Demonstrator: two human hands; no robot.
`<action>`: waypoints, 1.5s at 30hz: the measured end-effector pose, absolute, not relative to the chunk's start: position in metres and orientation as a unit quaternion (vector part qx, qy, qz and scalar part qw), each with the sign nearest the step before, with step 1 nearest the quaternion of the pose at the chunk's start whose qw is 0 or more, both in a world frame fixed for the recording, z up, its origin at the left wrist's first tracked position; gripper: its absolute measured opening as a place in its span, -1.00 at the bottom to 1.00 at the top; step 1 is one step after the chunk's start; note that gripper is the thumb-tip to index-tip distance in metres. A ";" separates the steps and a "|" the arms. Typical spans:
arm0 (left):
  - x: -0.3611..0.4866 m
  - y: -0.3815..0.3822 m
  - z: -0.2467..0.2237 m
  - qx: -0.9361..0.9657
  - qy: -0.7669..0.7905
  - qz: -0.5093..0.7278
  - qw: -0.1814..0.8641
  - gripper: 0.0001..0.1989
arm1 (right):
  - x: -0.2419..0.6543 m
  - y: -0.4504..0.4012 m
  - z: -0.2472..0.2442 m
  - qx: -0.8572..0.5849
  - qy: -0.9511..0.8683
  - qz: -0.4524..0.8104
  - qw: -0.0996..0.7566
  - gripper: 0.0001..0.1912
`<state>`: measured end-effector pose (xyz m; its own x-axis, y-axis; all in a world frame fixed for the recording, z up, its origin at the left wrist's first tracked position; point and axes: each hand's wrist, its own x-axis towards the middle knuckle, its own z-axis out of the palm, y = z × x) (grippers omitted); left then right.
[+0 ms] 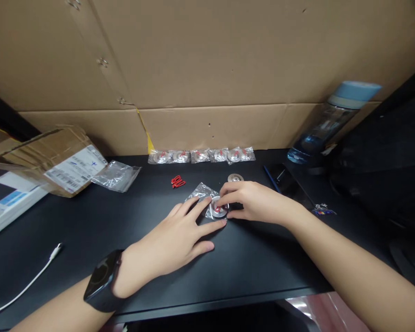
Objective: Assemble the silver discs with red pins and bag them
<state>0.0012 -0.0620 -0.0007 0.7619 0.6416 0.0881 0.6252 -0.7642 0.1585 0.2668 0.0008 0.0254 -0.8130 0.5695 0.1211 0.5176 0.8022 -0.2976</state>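
"One tall cardboard wall (207, 60) is seen at the back; what is spread below it?"

"A black table (131, 230) is shown, with an opened cardboard box (55, 161) set at its left and a blue-lidded bottle (318, 124) leaned to the right."

"And the hands, where are they placed?"

"Both are held near the middle. The left hand (173, 235) is laid palm down, its fingers spread apart, and a dark watch (103, 279) is worn on that wrist. The right hand (251, 200) is brought in from the other side, its fingers curled."

"What is placed beyond the right arm?"

"A dark phone (290, 184) is laid flat, with a blue pen (271, 178) along its edge."

"Is anything gripped?"

"Nothing is clamped by the left hand; its fingertips are rested over and beside a clear bag (202, 190). The metal disc (219, 213) is touched by the right fingers, but whether it is pinched or merely pressed cannot be told."

"Where is that disc found?"

"Between the hands, at the bag's right end, with something red seen at its centre. Whether it is enclosed by the plastic cannot be made out."

"And the smaller things?"

"Packets (180, 157) are lined up by the wall. A loose disc (235, 177) is seen just past the right hand, and red cords (177, 181) are bunched to the left."
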 end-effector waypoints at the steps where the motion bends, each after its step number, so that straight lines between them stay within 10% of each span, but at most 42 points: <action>1: 0.001 -0.062 0.000 0.936 0.340 0.065 0.059 -0.48 | 0.267 0.001 0.026 -0.283 -0.946 0.122 0.102 -0.73; 45: -0.007 -0.059 0.004 0.942 0.326 0.053 0.066 -0.47 | 0.243 -0.002 0.007 -0.380 -0.909 -0.085 0.149 -0.72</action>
